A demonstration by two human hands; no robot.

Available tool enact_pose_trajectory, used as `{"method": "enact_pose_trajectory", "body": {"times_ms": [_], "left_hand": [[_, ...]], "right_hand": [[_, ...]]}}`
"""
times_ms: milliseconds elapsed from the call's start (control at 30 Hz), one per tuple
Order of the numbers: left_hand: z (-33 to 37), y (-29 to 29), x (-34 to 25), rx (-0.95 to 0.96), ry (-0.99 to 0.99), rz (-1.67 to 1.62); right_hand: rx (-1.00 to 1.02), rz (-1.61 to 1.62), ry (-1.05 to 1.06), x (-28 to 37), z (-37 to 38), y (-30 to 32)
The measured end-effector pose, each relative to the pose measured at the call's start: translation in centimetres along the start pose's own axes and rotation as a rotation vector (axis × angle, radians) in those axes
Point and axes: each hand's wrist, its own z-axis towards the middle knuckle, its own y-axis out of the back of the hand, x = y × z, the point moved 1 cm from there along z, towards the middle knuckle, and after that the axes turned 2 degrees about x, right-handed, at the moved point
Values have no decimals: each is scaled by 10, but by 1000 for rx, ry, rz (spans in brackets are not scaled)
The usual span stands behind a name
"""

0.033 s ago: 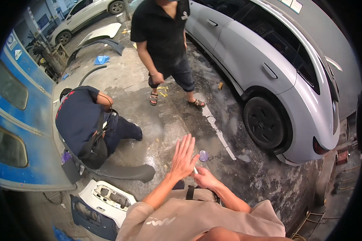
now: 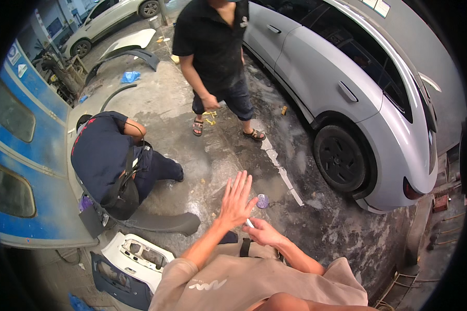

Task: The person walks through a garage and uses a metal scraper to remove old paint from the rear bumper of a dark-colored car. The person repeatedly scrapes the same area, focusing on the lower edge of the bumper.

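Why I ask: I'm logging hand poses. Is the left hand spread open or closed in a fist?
Spread open: the left hand shows straight, fanned fingers, palm flat and holding nothing.

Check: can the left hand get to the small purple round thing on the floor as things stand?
Probably yes. The left hand is raised, open, fingers spread, and the purple round thing lies on bare wet concrete just beside it in view. Nothing shows between them. The right hand holds a small white stick lower down, clear of that path.

The car [image 2: 358,88] is pale silver-grey with a black wheel [image 2: 341,157]. A small lilac round object [image 2: 262,200] lies on the mottled grey concrete floor [image 2: 218,155], crossed by a worn white painted line [image 2: 280,168]. The vehicle panel [image 2: 23,155] is blue; the loose bumper part [image 2: 137,254] white, and the fender trim [image 2: 163,223] dark grey.
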Motion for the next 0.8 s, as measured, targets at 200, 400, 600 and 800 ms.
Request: {"method": "enact_pose_trajectory", "body": {"times_ms": [200, 400, 600, 800], "left_hand": [[49, -9, 136, 78, 345, -103], [-43, -104, 318, 41, 1207, -376], [-62, -111, 292, -209, 1123, -343], [14, -54, 301, -570, 1342, -982]], "right_hand": [[-131, -400, 109, 47, -2, 4], [-46, -750, 698, 189, 31, 8], [166, -426, 778, 293, 124, 34], [40, -541, 532, 264, 249, 96]]}}
